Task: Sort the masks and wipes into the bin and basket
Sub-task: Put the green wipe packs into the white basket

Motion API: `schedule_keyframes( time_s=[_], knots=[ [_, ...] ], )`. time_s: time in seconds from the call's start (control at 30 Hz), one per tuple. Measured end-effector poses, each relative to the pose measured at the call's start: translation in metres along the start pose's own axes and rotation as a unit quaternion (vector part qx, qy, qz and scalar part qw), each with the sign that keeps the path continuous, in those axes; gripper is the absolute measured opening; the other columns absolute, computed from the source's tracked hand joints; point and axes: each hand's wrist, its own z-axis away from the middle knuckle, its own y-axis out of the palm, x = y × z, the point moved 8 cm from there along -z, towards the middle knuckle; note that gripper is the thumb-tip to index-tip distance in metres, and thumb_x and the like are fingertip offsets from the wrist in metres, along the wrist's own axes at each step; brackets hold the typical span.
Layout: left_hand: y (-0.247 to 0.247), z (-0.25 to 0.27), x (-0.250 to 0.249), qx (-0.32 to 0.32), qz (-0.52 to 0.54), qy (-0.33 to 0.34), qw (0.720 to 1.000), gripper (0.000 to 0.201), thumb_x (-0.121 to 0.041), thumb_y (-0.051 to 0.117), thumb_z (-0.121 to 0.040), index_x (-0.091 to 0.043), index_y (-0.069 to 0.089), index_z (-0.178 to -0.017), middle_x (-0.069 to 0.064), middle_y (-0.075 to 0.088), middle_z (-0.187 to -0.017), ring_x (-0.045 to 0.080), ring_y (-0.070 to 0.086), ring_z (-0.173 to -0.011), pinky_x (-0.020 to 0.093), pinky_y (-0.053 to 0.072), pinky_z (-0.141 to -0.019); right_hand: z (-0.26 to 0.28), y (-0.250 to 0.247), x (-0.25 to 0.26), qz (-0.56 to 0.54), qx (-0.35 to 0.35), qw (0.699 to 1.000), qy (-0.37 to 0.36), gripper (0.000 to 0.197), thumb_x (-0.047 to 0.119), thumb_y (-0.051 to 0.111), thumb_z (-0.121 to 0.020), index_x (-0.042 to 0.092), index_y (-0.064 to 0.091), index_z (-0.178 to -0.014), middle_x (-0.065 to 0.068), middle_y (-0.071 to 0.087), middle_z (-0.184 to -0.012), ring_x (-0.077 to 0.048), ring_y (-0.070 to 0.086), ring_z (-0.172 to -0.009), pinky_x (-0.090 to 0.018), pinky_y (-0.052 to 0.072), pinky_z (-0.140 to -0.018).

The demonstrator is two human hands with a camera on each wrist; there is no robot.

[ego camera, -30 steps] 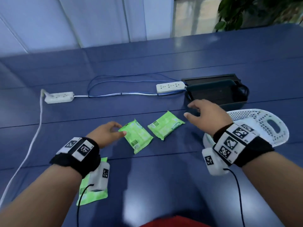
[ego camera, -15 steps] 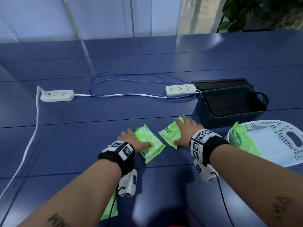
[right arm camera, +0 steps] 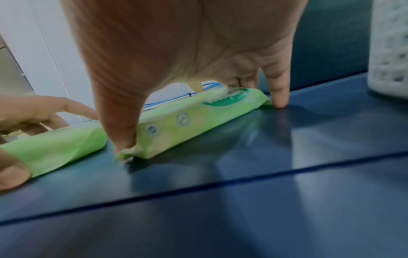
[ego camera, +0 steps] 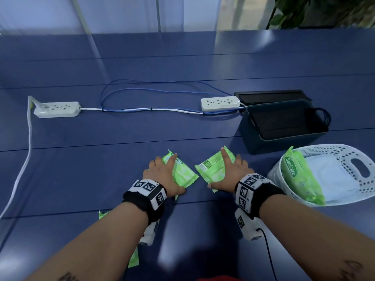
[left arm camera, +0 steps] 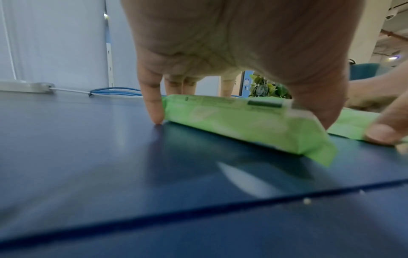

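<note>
Two green wipes packs lie side by side on the blue table. My left hand (ego camera: 172,175) grips the left pack (ego camera: 183,173) (left arm camera: 243,125), thumb on its near right edge and fingers over its far side. My right hand (ego camera: 221,171) grips the right pack (ego camera: 211,168) (right arm camera: 181,122) the same way, thumb at its near corner. Both packs still touch the table. The white perforated basket (ego camera: 274,175) at the right holds another wipes pack (ego camera: 298,177) and white masks (ego camera: 334,179). The dark teal bin (ego camera: 284,142) behind it holds dark masks (ego camera: 284,122).
One more green pack (ego camera: 103,213) lies under my left forearm, mostly hidden. Two white power strips (ego camera: 55,109) (ego camera: 220,103) joined by blue cable (ego camera: 152,92) lie across the table behind the packs. A white cord (ego camera: 29,138) runs down the left side.
My right hand came back from the bin's near edge and settled on the right pack. My left hand slid over the left pack. Both hands now clasp their packs.
</note>
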Motion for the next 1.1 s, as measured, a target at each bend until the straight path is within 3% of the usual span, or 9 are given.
schedule_keyframes(
  time_s=[0.13, 0.23, 0.33, 0.47, 0.57, 0.77, 0.87, 0.97, 1.1],
  knots=[
    [-0.011, 0.003, 0.007, 0.006, 0.143, -0.002, 0.99, 0.121, -0.054, 0.078, -0.051, -0.044, 0.003, -0.146, 0.01, 0.035, -0.133, 0.031, 0.033, -0.128, 0.04, 0.038, -0.103, 0.01, -0.003, -0.005, -0.016, -0.011, 1.0, -0.024, 0.118, 0.055, 0.072, -0.059, 0.037, -0.005, -0.147, -0.014, 0.029, -0.14, -0.033, 0.029, -0.129, -0.042, 0.037, -0.1],
    [-0.034, 0.013, 0.008, -0.011, 0.418, 0.032, 0.908, 0.128, -0.038, 0.08, -0.042, -0.042, 0.005, -0.146, 0.002, 0.051, -0.116, 0.016, 0.056, -0.104, 0.027, 0.048, -0.089, 0.017, -0.009, -0.013, -0.201, 0.005, 0.979, -0.025, 0.112, 0.05, 0.073, -0.057, 0.038, 0.006, -0.145, -0.01, 0.037, -0.135, -0.029, 0.042, -0.121, -0.033, 0.042, -0.098],
    [-0.061, 0.026, 0.0, -0.015, 0.574, 0.095, 0.813, 0.122, -0.025, 0.076, -0.046, -0.04, 0.006, -0.145, -0.01, 0.047, -0.107, -0.001, 0.054, -0.092, 0.011, 0.048, -0.068, 0.028, -0.014, -0.011, -0.492, 0.083, 0.866, -0.007, 0.081, 0.041, 0.066, -0.075, 0.028, 0.022, -0.142, -0.005, 0.045, -0.122, -0.018, 0.053, -0.09, -0.026, 0.048, -0.069],
    [-0.065, 0.038, -0.012, 0.083, 0.772, 0.117, 0.619, 0.112, -0.019, 0.079, -0.034, -0.051, 0.033, -0.131, 0.0, 0.046, -0.122, 0.024, 0.054, -0.099, 0.048, 0.054, -0.081, 0.051, -0.012, -0.001, -0.717, 0.231, 0.657, 0.028, 0.06, 0.055, 0.039, -0.078, 0.016, 0.056, -0.12, -0.01, 0.064, -0.104, -0.024, 0.058, -0.082, -0.032, 0.048, -0.066],
    [-0.061, 0.043, -0.02, 0.145, 0.843, 0.125, 0.503, 0.112, -0.027, 0.092, -0.028, -0.04, 0.048, -0.13, 0.006, 0.058, -0.122, 0.037, 0.056, -0.106, 0.058, 0.049, -0.085, 0.064, -0.017, -0.002, -0.743, 0.262, 0.616, 0.013, 0.083, 0.079, 0.025, -0.071, 0.017, 0.064, -0.109, -0.011, 0.07, -0.103, -0.028, 0.064, -0.083, -0.035, 0.05, -0.074],
    [-0.035, 0.053, -0.037, 0.208, 0.818, 0.064, 0.532, 0.102, -0.047, 0.093, -0.028, -0.033, 0.057, -0.123, 0.006, 0.066, -0.12, 0.035, 0.066, -0.1, 0.061, 0.051, -0.081, 0.089, -0.029, 0.025, -0.691, 0.282, 0.66, -0.086, 0.11, 0.089, -0.003, -0.051, 0.023, 0.061, -0.111, -0.005, 0.074, -0.092, -0.017, 0.067, -0.065, -0.027, 0.047, -0.066],
    [-0.028, 0.066, -0.051, 0.241, 0.794, 0.046, 0.556, 0.069, -0.047, 0.078, -0.053, -0.023, 0.061, -0.116, 0.008, 0.071, -0.109, 0.03, 0.07, -0.092, 0.05, 0.057, -0.074, 0.09, -0.036, 0.04, -0.674, 0.252, 0.681, -0.137, 0.065, 0.068, 0.037, -0.076, 0.017, 0.06, -0.11, -0.002, 0.075, -0.085, -0.013, 0.068, -0.061, -0.02, 0.052, -0.052],
    [-0.03, 0.069, -0.045, 0.237, 0.789, 0.018, 0.567, 0.046, -0.04, 0.051, -0.068, -0.013, 0.064, -0.102, 0.012, 0.074, -0.091, 0.029, 0.072, -0.077, 0.047, 0.058, -0.062, 0.091, -0.052, 0.039, -0.527, 0.19, 0.802, -0.208, 0.036, 0.017, 0.074, -0.07, 0.015, 0.063, -0.104, -0.001, 0.073, -0.098, -0.014, 0.067, -0.083, -0.026, 0.054, -0.081],
    [-0.031, 0.066, -0.028, 0.24, 0.748, 0.0, 0.619, 0.051, -0.05, 0.054, -0.069, -0.012, 0.066, -0.101, 0.014, 0.073, -0.091, 0.031, 0.071, -0.075, 0.043, 0.057, -0.052, 0.104, -0.083, 0.031, -0.327, 0.107, 0.902, -0.26, 0.024, 0.016, 0.078, -0.074, 0.026, 0.061, -0.088, 0.016, 0.068, -0.076, 0.004, 0.062, -0.067, -0.012, 0.047, -0.067]
  ],
)
